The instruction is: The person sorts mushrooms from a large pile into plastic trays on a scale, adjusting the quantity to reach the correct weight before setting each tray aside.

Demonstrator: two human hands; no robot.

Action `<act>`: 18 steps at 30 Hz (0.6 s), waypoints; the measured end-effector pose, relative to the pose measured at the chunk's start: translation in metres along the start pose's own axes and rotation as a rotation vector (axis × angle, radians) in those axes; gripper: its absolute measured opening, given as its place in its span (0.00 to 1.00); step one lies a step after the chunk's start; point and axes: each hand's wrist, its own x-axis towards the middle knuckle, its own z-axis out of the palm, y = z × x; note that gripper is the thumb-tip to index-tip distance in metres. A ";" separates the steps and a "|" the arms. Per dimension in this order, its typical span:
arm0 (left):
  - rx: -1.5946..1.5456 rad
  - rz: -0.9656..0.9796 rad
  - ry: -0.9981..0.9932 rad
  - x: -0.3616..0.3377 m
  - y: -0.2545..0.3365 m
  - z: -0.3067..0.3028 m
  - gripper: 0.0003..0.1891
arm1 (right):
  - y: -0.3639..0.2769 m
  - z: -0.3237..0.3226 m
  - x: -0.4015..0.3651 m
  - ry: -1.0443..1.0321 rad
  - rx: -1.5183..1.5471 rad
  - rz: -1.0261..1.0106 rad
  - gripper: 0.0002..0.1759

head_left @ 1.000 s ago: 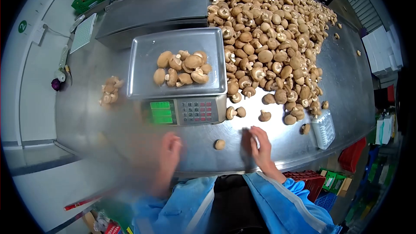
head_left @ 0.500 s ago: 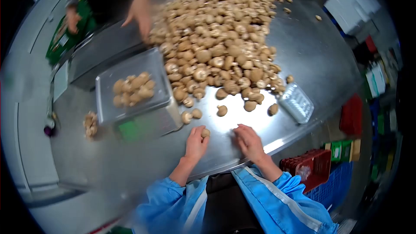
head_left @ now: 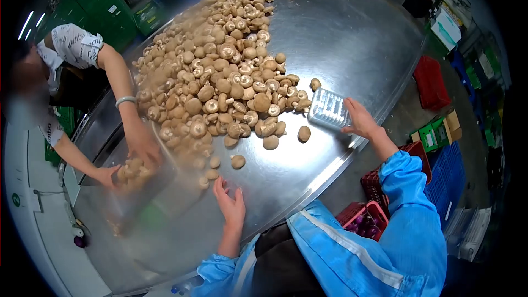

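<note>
My right hand (head_left: 364,121) grips the near right edge of a stack of clear plastic trays (head_left: 329,109), thumb and fingers closed on the rim. The trays lie on the steel table at the lower right of a large heap of brown mushrooms (head_left: 220,91). My left hand (head_left: 231,204) is over the table's near side, fingers apart and holding nothing. Just beyond its fingertips lie a few loose mushrooms (head_left: 212,174). A single mushroom (head_left: 304,133) sits between the heap and my right hand.
At the left, a co-worker's hands (head_left: 144,146) hold a blurred cluster of mushrooms (head_left: 132,175) above the scale. Red crates (head_left: 379,217), a blue crate (head_left: 444,170) and an open green carton (head_left: 434,132) stand on the floor beyond the table edge (head_left: 335,173).
My right hand has reached out to the right and taken hold of the trays. The mushroom in my left hand is gone from it. The co-worker has leaned in, and the view has turned.
</note>
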 end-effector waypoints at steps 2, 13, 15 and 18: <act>-0.004 0.006 0.009 -0.002 0.002 -0.002 0.33 | -0.008 -0.006 0.007 -0.002 0.036 0.023 0.58; 0.007 0.052 -0.100 -0.010 0.030 0.004 0.30 | -0.028 0.002 -0.014 0.242 0.021 0.001 0.51; 0.018 0.072 -0.133 -0.005 0.045 -0.002 0.31 | -0.048 -0.007 -0.024 0.253 0.109 -0.019 0.50; -0.003 0.199 -0.254 0.009 0.082 -0.017 0.32 | -0.104 -0.027 -0.043 0.116 0.375 -0.223 0.51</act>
